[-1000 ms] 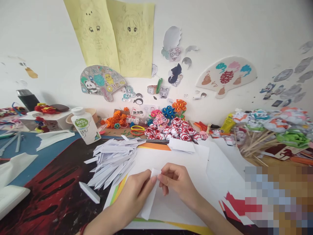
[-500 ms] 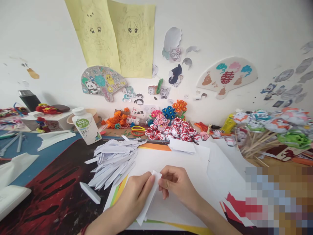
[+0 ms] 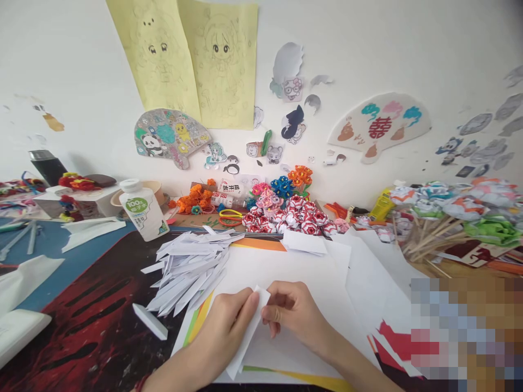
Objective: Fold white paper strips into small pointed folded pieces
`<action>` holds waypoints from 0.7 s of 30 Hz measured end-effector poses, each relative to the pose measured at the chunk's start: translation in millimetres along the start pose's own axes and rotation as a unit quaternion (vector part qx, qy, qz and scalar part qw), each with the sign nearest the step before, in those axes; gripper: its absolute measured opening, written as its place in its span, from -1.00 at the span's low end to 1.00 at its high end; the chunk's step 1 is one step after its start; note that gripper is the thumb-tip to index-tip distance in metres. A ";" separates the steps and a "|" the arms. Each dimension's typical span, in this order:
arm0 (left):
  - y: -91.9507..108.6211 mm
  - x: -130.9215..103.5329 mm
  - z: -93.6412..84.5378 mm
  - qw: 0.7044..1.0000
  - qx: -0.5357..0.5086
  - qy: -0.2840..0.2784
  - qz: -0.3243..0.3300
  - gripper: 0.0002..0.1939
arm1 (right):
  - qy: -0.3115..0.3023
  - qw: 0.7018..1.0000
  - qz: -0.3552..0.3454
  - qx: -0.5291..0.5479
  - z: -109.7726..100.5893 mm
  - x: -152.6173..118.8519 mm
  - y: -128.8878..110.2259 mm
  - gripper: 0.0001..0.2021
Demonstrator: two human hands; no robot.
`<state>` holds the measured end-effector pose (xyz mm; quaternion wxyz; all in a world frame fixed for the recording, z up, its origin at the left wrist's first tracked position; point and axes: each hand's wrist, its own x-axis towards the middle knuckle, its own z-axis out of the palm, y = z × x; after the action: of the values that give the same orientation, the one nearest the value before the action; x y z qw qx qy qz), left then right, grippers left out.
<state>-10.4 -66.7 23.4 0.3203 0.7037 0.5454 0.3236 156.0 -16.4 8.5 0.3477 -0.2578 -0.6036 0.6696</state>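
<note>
A narrow folded strip of white paper (image 3: 247,344) is pinched between the thumb and fingers of my left hand (image 3: 224,321), tilted with its top end up. At the strip's right edge, near the top, the curled fingers and thumb of my right hand (image 3: 296,311) close on the paper. Beneath both hands lies a large white sheet (image 3: 281,267) on coloured paper. To the left of it is a heap of folded white paper strips (image 3: 194,272), with one single strip (image 3: 150,322) lying apart from the heap.
A white bottle (image 3: 144,211) stands behind the heap. Red-and-white paper flowers (image 3: 300,216) line the back by the wall. Folded white paper (image 3: 304,243) lies behind the sheet. Flowers on sticks (image 3: 439,234) stand at right, and red paper scraps (image 3: 394,343) lie near the blurred corner.
My right hand has shifted slightly left and down along the edge of the folded strip. The left hand keeps its hold in almost the same place.
</note>
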 end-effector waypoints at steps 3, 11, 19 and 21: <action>-1.4 -0.1 0.8 1.000 0.001 -0.003 0.002 -0.57 | 0.000 1.000 -0.003 -0.011 -0.6 -0.3 -0.4 -0.65; -0.5 0.9 0.6 1.000 -0.008 -0.002 -0.004 -0.58 | -0.006 1.000 -0.013 -0.015 -1.0 -0.8 1.5 -0.69; 0.8 4.4 -4.3 0.999 -0.039 0.013 0.015 -0.59 | -0.009 0.999 -0.023 -0.043 -5.2 -0.7 -8.1 -0.76; 2.0 5.4 -6.7 0.997 -0.067 0.009 0.022 -0.60 | -0.003 0.999 -0.028 -0.038 -6.6 0.1 -8.9 -0.76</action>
<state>-13.6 -61.2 29.4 0.3548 0.6892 0.5099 0.3729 162.4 -11.9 16.4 0.3544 -0.2514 -0.6368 0.6369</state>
